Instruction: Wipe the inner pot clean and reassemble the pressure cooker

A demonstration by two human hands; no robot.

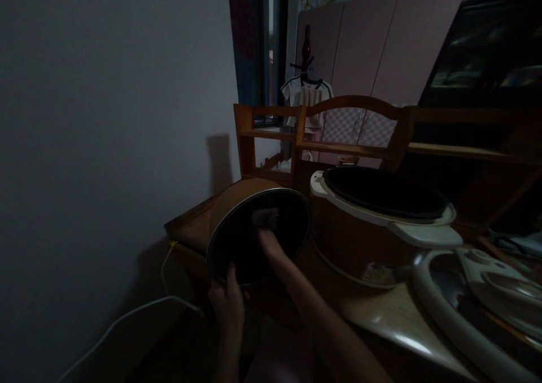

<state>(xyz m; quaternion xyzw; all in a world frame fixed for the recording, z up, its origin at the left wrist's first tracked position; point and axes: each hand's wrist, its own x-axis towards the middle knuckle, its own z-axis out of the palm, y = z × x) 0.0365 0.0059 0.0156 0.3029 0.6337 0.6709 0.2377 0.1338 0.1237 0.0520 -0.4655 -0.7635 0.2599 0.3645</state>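
A dark-lined pot (237, 242) with a brownish outside is tipped on its side, its mouth facing me. My left hand (228, 301) grips the near lower rim, thumb inside and fingers underneath. Reaching into the pot, my right hand (267, 237) presses a pale cloth (266, 218) against the inner wall; dim light and blur hide most of its fingers. To the right of the pot stands a cooker body (351, 236) with a white rim and side handles, its top uncovered. A large cooker lid (440, 292) lies at the lower right.
Everything rests on a wooden desk (381, 309) with a wooden shelf rack (355, 103) along its back. A white wall (127, 117) closes off the left side. A white cord (139, 304) hangs by the desk's left corner. Pink cabinets (364, 49) stand behind.
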